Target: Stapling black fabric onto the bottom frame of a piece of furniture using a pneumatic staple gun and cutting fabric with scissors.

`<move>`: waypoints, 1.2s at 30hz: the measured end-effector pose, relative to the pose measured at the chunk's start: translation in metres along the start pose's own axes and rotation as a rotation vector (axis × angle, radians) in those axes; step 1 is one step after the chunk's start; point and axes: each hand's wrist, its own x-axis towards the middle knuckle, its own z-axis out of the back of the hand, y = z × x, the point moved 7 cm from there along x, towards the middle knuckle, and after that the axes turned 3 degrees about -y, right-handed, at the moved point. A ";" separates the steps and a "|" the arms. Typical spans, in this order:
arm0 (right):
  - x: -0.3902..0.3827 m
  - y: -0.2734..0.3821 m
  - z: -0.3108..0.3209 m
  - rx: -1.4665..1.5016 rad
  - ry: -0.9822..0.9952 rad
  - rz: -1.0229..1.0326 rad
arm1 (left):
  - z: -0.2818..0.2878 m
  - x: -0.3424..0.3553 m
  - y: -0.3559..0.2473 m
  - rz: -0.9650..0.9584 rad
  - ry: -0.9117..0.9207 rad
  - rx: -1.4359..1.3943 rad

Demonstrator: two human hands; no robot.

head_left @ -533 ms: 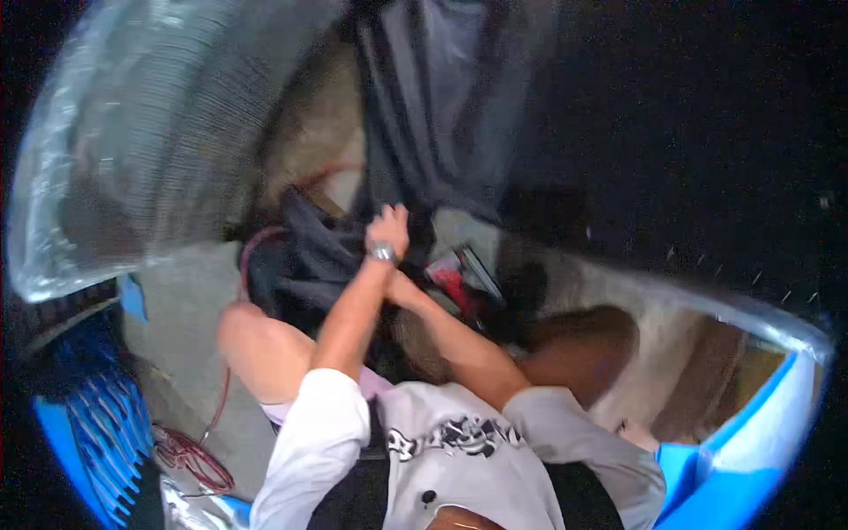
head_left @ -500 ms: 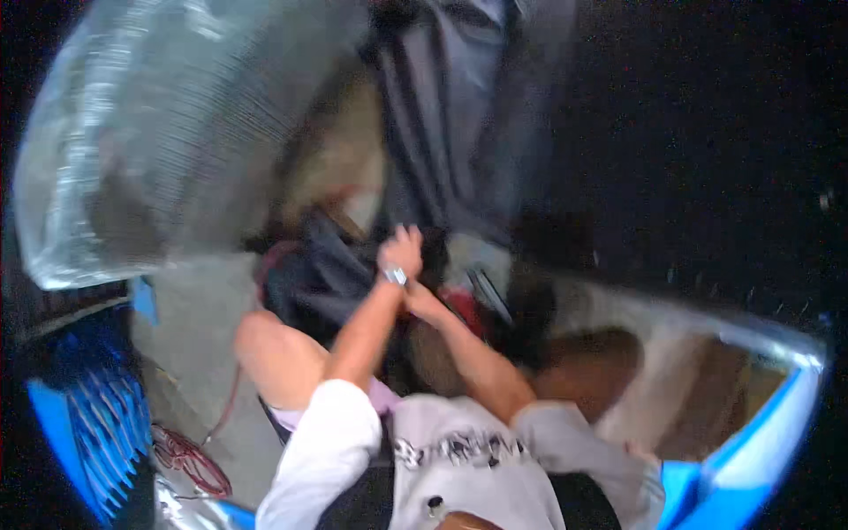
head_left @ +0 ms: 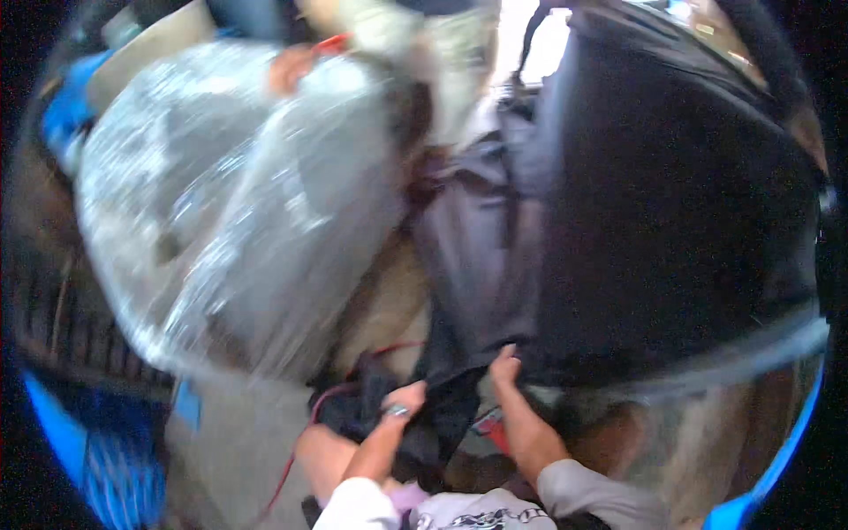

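Huge plastic-wrapped bundle [head_left: 238,221] hogging the left, red cord [head_left: 281,490] on the floor, something blue [head_left: 115,468] lower left. Dark cloth [head_left: 481,274] hangs right of the bundle, greyish, kinda creased; left hand [head_left: 405,402] and right hand [head_left: 505,367] both gripping its lower edge.

Dim, 1 blown-out patch [head_left: 549,49] at top, glare on plastic wrap [head_left: 256,194], motion blur, edges bent

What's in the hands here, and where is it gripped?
Dark fabric, held along its lower edge by the left hand and the right hand; blur hides exact finger placement.
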 end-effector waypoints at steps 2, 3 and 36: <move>0.023 -0.027 -0.017 -0.009 -0.231 0.022 | 0.039 -0.014 0.033 0.128 0.098 0.049; -0.022 0.004 -0.035 -0.100 -0.065 -0.015 | 0.041 -0.032 0.105 0.249 0.058 0.114; 0.207 0.261 0.591 -0.172 0.321 1.138 | -0.041 -0.031 -0.181 -0.229 0.132 0.200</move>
